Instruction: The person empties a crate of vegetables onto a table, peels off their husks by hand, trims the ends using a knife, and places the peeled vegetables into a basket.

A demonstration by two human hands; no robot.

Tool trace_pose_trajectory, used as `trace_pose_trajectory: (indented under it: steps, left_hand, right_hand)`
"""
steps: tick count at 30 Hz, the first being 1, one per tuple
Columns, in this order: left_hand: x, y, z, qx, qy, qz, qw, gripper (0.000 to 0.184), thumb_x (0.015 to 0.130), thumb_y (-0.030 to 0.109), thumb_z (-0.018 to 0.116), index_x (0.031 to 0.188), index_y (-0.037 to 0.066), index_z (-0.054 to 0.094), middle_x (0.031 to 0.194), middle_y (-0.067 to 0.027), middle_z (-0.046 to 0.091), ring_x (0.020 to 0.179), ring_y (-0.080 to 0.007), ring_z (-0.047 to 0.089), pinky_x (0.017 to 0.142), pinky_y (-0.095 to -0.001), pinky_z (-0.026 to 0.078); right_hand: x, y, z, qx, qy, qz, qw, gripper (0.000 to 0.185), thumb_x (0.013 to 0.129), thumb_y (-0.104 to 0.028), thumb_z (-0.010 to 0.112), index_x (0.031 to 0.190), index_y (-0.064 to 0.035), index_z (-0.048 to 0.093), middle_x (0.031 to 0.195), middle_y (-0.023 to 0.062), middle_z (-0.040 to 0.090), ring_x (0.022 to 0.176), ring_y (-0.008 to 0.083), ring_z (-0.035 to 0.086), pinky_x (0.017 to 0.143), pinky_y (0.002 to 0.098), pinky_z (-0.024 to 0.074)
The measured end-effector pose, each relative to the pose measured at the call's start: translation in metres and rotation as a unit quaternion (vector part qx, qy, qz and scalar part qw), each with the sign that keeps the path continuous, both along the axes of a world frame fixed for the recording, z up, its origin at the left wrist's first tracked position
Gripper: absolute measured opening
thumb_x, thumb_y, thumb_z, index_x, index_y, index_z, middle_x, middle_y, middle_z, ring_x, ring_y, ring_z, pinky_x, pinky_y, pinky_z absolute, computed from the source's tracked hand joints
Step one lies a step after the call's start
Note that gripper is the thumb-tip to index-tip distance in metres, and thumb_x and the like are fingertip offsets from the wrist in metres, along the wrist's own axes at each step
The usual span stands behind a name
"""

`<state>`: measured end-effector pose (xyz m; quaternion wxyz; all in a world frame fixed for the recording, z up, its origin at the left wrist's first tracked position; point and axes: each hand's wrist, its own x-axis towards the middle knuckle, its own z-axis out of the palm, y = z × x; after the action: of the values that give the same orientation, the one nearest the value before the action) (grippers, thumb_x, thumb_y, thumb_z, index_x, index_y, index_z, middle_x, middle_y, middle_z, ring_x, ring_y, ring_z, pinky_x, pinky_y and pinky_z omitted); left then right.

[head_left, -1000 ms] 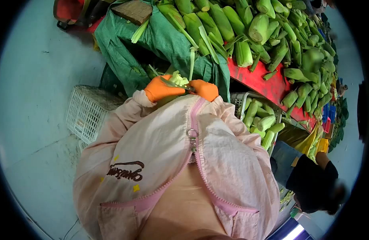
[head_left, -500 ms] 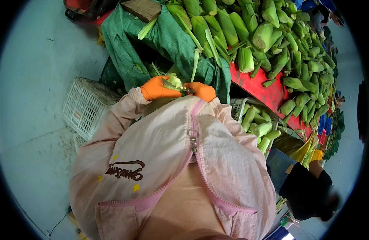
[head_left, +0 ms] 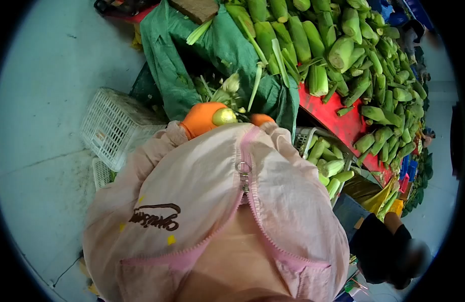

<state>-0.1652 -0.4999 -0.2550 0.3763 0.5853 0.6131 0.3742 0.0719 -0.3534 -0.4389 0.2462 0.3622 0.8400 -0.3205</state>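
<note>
My left hand (head_left: 201, 120), in an orange glove, is closed around an ear of corn (head_left: 225, 117) whose pale cut end faces up towards me. My right hand (head_left: 262, 119), also gloved in orange, is mostly covered by my jacket front. Beside its fingers shows the dark, blurred part of a small knife (head_left: 244, 116), close to the corn. Just beyond both hands, a pale husked tip (head_left: 231, 84) and loose leaves stick up from the opening of a green bag (head_left: 164, 63).
A red table (head_left: 338, 118) at the right carries a big pile of unpeeled corn (head_left: 343, 50). Peeled ears fill a white crate (head_left: 304, 138) beside me. Another white basket (head_left: 109, 126) stands on the floor at left. A co-worker (head_left: 388, 246) is at lower right.
My left hand has turned the corn, so its round cut end now faces up. My right hand has drawn lower behind the jacket, taking the knife blade largely out of sight.
</note>
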Motion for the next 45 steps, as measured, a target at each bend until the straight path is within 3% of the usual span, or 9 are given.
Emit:
trace_pose_trajectory:
  steps: [3, 5, 9, 14, 22, 29, 33, 39, 45]
  left_hand:
    - [-0.018, -0.011, -0.018, -0.057, -0.054, 0.089, 0.993, 0.037, 0.072, 0.012, 0.08, 0.102, 0.0, 0.064, 0.099, -0.0079, 0.07, 0.09, -0.0132, 0.064, 0.08, -0.0284, 0.052]
    - [-0.02, -0.011, -0.019, -0.006, -0.127, 0.155, 0.98, 0.045, 0.064, 0.034, 0.082, 0.095, 0.004, 0.068, 0.086, -0.0132, 0.068, 0.078, -0.0253, 0.067, 0.072, -0.0346, 0.052]
    - [-0.023, -0.006, -0.01, 0.022, -0.077, 0.179, 0.981, 0.046, 0.063, 0.034, 0.082, 0.096, 0.005, 0.068, 0.088, -0.0107, 0.069, 0.08, -0.022, 0.067, 0.072, -0.0326, 0.052]
    - [-0.019, 0.001, 0.0, -0.004, -0.008, 0.195, 0.981, 0.049, 0.061, 0.032, 0.084, 0.098, 0.005, 0.068, 0.091, -0.0085, 0.069, 0.081, -0.0179, 0.066, 0.074, -0.0302, 0.052]
    - [-0.012, 0.001, 0.001, -0.074, -0.085, 0.179, 0.977, 0.045, 0.064, 0.021, 0.083, 0.103, 0.004, 0.067, 0.097, -0.0067, 0.069, 0.087, -0.0125, 0.065, 0.078, -0.0288, 0.052]
    - [-0.016, -0.007, 0.0, 0.06, -0.029, 0.204, 0.977, 0.046, 0.062, 0.031, 0.083, 0.1, 0.009, 0.069, 0.097, -0.0108, 0.068, 0.089, -0.0271, 0.067, 0.078, -0.036, 0.052]
    - [-0.014, -0.003, 0.001, 0.077, 0.011, 0.199, 0.977, 0.045, 0.063, 0.028, 0.083, 0.1, 0.008, 0.069, 0.096, -0.01, 0.068, 0.087, -0.0249, 0.067, 0.078, -0.0336, 0.052]
    - [-0.005, 0.001, 0.004, 0.019, -0.084, 0.15, 0.985, 0.042, 0.067, 0.008, 0.083, 0.105, 0.003, 0.066, 0.102, -0.006, 0.067, 0.093, -0.0122, 0.063, 0.082, -0.0273, 0.052]
    - [-0.003, -0.006, -0.002, -0.04, -0.212, 0.138, 0.967, 0.047, 0.065, 0.026, 0.086, 0.101, 0.002, 0.067, 0.095, -0.0051, 0.069, 0.085, -0.0107, 0.064, 0.074, -0.0271, 0.052]
  right_hand:
    - [0.074, -0.035, -0.153, -0.022, 0.102, -0.195, 0.975, 0.036, 0.077, -0.036, 0.067, 0.104, -0.0135, 0.071, 0.103, 0.0177, 0.068, 0.099, 0.0341, 0.064, 0.087, 0.0405, 0.0487]
    - [0.061, -0.039, -0.069, 0.001, 0.172, -0.203, 0.964, 0.033, 0.081, -0.037, 0.065, 0.102, -0.012, 0.07, 0.096, 0.0159, 0.069, 0.09, 0.0317, 0.066, 0.08, 0.0396, 0.0508]
    - [-0.026, -0.033, 0.119, 0.019, 0.162, -0.303, 0.939, 0.031, 0.087, -0.038, 0.063, 0.1, -0.0116, 0.07, 0.088, 0.0129, 0.07, 0.078, 0.0293, 0.068, 0.069, 0.0381, 0.0534]
    - [-0.066, -0.03, 0.171, 0.108, 0.365, -0.052, 0.923, 0.033, 0.079, -0.024, 0.067, 0.112, -0.0169, 0.066, 0.091, 0.0108, 0.068, 0.077, 0.0296, 0.067, 0.066, 0.0386, 0.0534]
    - [-0.084, -0.033, 0.172, 0.182, 0.271, 0.041, 0.944, 0.039, 0.078, -0.025, 0.065, 0.116, -0.0176, 0.063, 0.092, 0.0104, 0.067, 0.081, 0.0315, 0.065, 0.068, 0.0424, 0.0528]
    - [-0.033, -0.008, 0.131, 0.071, 0.143, -0.236, 0.959, 0.029, 0.091, -0.038, 0.056, 0.106, -0.0176, 0.07, 0.071, 0.0089, 0.068, 0.074, 0.023, 0.068, 0.063, 0.0344, 0.0521]
    - [-0.057, -0.027, 0.166, 0.161, 0.392, -0.059, 0.904, 0.034, 0.08, -0.027, 0.067, 0.112, -0.0171, 0.066, 0.087, 0.0109, 0.068, 0.075, 0.03, 0.066, 0.064, 0.0393, 0.052]
    - [-0.078, -0.038, 0.184, 0.231, 0.295, 0.101, 0.922, 0.052, 0.074, -0.026, 0.071, 0.124, -0.0214, 0.059, 0.078, 0.0087, 0.063, 0.069, 0.0306, 0.065, 0.057, 0.0426, 0.0499]
    - [-0.075, -0.041, 0.179, 0.195, 0.302, 0.072, 0.93, 0.043, 0.076, -0.025, 0.069, 0.119, -0.021, 0.063, 0.083, 0.0095, 0.066, 0.074, 0.0311, 0.066, 0.06, 0.0427, 0.0513]
